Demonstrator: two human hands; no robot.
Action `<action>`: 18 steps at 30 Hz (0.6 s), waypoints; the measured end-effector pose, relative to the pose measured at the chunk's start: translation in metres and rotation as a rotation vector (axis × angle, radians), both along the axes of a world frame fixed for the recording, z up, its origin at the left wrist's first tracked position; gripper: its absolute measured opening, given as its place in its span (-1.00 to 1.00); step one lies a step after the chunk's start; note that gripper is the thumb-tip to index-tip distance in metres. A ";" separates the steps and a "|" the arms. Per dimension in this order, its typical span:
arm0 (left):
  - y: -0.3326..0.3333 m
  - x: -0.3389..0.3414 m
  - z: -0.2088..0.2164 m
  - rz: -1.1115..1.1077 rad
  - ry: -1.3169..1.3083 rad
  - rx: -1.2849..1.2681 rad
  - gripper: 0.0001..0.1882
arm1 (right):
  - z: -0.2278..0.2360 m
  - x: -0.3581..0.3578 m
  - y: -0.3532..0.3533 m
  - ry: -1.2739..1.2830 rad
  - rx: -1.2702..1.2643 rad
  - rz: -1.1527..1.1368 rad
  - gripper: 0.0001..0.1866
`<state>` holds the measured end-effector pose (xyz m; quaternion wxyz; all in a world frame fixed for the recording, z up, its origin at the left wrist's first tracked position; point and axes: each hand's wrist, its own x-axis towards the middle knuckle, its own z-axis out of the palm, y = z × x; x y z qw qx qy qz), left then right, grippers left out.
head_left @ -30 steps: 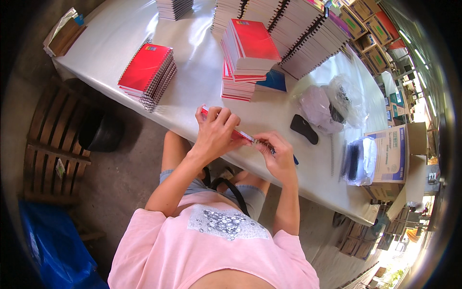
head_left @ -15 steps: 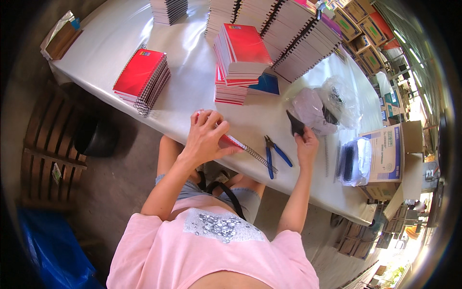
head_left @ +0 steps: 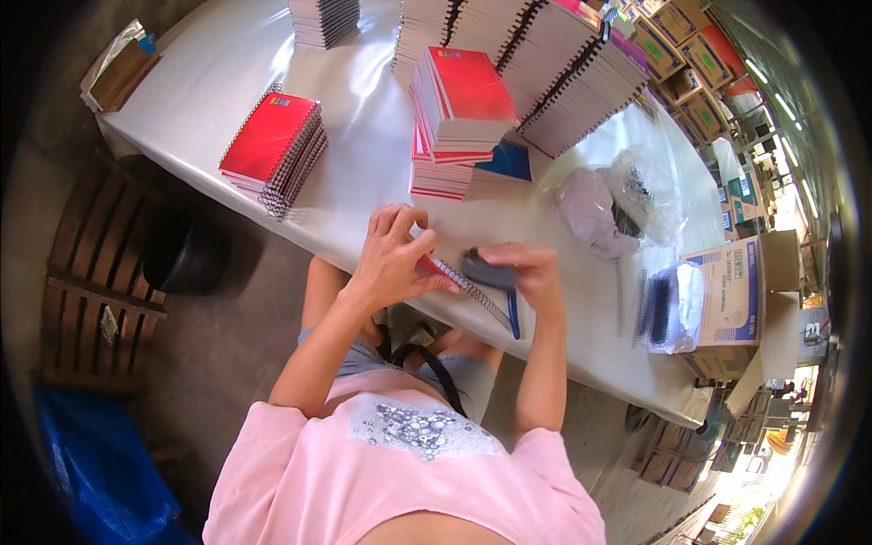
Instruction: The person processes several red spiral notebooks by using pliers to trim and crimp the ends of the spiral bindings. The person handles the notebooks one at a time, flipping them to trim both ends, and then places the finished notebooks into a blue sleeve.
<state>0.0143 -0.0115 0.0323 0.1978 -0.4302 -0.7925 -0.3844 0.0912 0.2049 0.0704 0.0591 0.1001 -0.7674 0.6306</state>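
Note:
My left hand point(head_left: 391, 259) is closed around a small red notebook point(head_left: 428, 266) at the table's near edge, covering most of it. A dark spiral wire coil point(head_left: 488, 305) runs along the notebook's edge and sticks out well past its end, toward the right. In my right hand point(head_left: 534, 270), smeared by motion, is a dark flat piece point(head_left: 488, 272) whose kind I cannot make out. It is close to the coil; whether they touch, I cannot tell. Blue-handled cutting pliers point(head_left: 514, 315) lie beneath, mostly hidden by that hand.
Beyond my hands rises a stack of red-covered books point(head_left: 468, 95) on a blue one point(head_left: 507, 162). Coil-bound red notebooks point(head_left: 265, 136) are piled at left. Thick spiral-bound stacks point(head_left: 581, 82) stand behind. Plastic bags point(head_left: 595, 209), loose coils and a cardboard box point(head_left: 731, 282) occupy the right.
My right hand has swung left with the dark piece, from beside the plastic bags to over the coil and pliers. My left hand stays on the notebook.

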 end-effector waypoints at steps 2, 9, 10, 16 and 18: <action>-0.001 -0.008 -0.005 0.041 -0.013 0.000 -0.38 | 0.011 -0.003 -0.010 0.067 0.072 0.124 -0.57; 0.003 -0.013 -0.010 -0.016 -0.301 0.240 -0.30 | -0.001 -0.009 -0.011 -0.133 0.014 -0.091 -0.64; 0.001 -0.014 -0.014 -0.017 -0.304 0.231 -0.30 | 0.001 -0.012 -0.021 -0.159 0.089 -0.088 -0.64; 0.002 -0.023 -0.029 -0.020 -0.244 0.302 -0.06 | -0.004 -0.017 -0.023 0.032 -0.424 0.021 -0.60; 0.007 -0.028 -0.036 -0.063 -0.372 0.421 0.05 | 0.000 -0.031 -0.026 -0.060 0.088 -0.169 -0.59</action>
